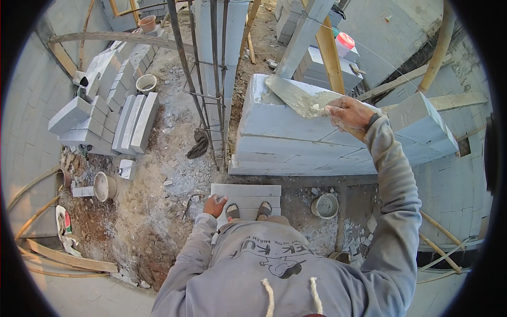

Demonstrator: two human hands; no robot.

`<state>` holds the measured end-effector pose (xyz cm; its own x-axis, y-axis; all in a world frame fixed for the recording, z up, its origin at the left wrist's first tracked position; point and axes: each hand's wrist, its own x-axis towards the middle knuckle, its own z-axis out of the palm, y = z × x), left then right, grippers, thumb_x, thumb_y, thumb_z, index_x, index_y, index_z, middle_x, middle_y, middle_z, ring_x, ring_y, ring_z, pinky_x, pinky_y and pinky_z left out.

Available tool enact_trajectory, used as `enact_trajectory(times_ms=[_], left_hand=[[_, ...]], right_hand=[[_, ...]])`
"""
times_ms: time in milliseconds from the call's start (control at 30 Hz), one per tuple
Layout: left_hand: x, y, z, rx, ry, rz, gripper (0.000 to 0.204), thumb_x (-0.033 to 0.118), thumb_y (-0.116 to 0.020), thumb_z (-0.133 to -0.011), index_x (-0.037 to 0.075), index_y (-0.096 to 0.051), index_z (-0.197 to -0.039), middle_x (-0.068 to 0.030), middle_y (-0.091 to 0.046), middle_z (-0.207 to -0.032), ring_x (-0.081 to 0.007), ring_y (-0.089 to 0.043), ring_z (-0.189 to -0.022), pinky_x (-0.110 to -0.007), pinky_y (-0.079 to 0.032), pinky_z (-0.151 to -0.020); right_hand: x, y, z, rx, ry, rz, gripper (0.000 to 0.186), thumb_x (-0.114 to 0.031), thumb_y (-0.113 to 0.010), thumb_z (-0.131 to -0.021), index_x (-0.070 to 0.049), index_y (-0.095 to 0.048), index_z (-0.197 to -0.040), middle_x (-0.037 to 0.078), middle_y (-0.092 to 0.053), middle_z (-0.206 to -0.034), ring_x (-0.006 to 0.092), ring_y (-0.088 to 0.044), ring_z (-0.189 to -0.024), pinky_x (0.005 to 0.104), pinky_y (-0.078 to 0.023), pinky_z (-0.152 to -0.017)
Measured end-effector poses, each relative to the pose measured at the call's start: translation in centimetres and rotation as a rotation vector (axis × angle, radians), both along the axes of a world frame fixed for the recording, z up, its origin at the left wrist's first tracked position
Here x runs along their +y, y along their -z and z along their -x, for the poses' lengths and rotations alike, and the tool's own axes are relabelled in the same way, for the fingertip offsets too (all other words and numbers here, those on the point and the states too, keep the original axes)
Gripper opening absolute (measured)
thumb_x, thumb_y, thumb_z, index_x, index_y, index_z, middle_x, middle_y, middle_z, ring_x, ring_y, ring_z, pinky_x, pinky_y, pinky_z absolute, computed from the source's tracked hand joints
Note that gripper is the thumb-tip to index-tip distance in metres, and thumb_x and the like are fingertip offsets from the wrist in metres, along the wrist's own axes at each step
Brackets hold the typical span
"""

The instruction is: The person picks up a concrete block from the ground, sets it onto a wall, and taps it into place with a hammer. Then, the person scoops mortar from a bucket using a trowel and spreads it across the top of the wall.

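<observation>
My right hand is closed round the grip of a trowel at the top of a low wall of pale blocks. Grey mortar coats the trowel's blade, which points left along the wall's top course. The grip itself is mostly covered by my fingers. Farther right on the same wall sits a raised block. Down by my left side hangs my left hand, its fingers curled in and nothing showing in them. Under my sandalled feet lie pale blocks set side by side.
Steel reinforcing bars rise beside the wall's left end. Stacked blocks stand at the left, near pale buckets. A bucket of mortar is right of my feet. A taut string and wooden props cross behind the wall.
</observation>
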<state>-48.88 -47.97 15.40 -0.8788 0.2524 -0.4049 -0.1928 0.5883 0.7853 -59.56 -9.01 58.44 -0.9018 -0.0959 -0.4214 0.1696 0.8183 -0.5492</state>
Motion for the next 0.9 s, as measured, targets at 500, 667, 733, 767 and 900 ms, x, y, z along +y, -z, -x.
enact_trajectory(times_ms=[500,667,733,767,900], left_hand=[[0.4,-0.4,3.9,-0.103,-0.014,-0.028,0.048,0.044,-0.062,-0.081,0.003,-0.067,-0.105,-0.0197,-0.068,-0.096,-0.0325,-0.064,-0.093,-0.039,-0.048,-0.083],[1.5,0.2,4.2,-0.026,0.040,0.040,0.046,0.044,-0.062,-0.081,0.005,-0.067,-0.104,-0.0198,-0.067,-0.097,-0.0326,-0.064,-0.094,-0.039,-0.047,-0.083],[1.2,0.4,4.0,-0.115,0.059,-0.034,0.047,0.044,-0.062,-0.081,0.004,-0.067,-0.104,-0.0199,-0.067,-0.098,-0.0326,-0.064,-0.096,-0.038,-0.047,-0.085],[1.0,0.7,3.9,-0.112,0.075,-0.031,0.047,0.044,-0.062,-0.081,0.004,-0.067,-0.104,-0.0199,-0.067,-0.098,-0.0326,-0.064,-0.096,-0.038,-0.047,-0.085],[-0.2,1.6,3.1,-0.039,0.115,0.047,0.040,0.038,-0.062,-0.083,0.002,-0.068,-0.098,-0.0085,-0.067,-0.081,-0.0172,-0.063,-0.075,-0.031,-0.048,-0.071]], right_hand=[[-3.0,2.1,-1.5,0.345,-0.247,-0.400,0.030,-0.024,-0.049,-0.093,0.001,-0.057,-0.079,0.017,-0.058,-0.062,0.0319,-0.060,-0.057,0.0416,-0.049,-0.057],[-3.3,3.5,-4.8,0.444,0.003,-0.616,0.026,-0.022,-0.050,-0.091,0.000,-0.058,-0.080,0.022,-0.061,-0.070,0.0413,-0.060,-0.070,0.0487,-0.048,-0.066],[-1.9,4.0,-5.8,0.459,0.054,-0.627,0.026,-0.022,-0.050,-0.091,0.000,-0.058,-0.080,0.022,-0.061,-0.070,0.0412,-0.061,-0.071,0.0489,-0.048,-0.066],[-1.4,4.1,-6.2,0.476,0.091,-0.635,0.026,-0.022,-0.050,-0.091,0.000,-0.058,-0.080,0.023,-0.062,-0.071,0.0412,-0.061,-0.072,0.0490,-0.048,-0.066],[0.0,4.0,-6.6,0.410,0.198,-0.693,0.026,-0.023,-0.051,-0.090,0.000,-0.059,-0.081,0.023,-0.062,-0.074,0.0410,-0.061,-0.073,0.0492,-0.048,-0.067]])
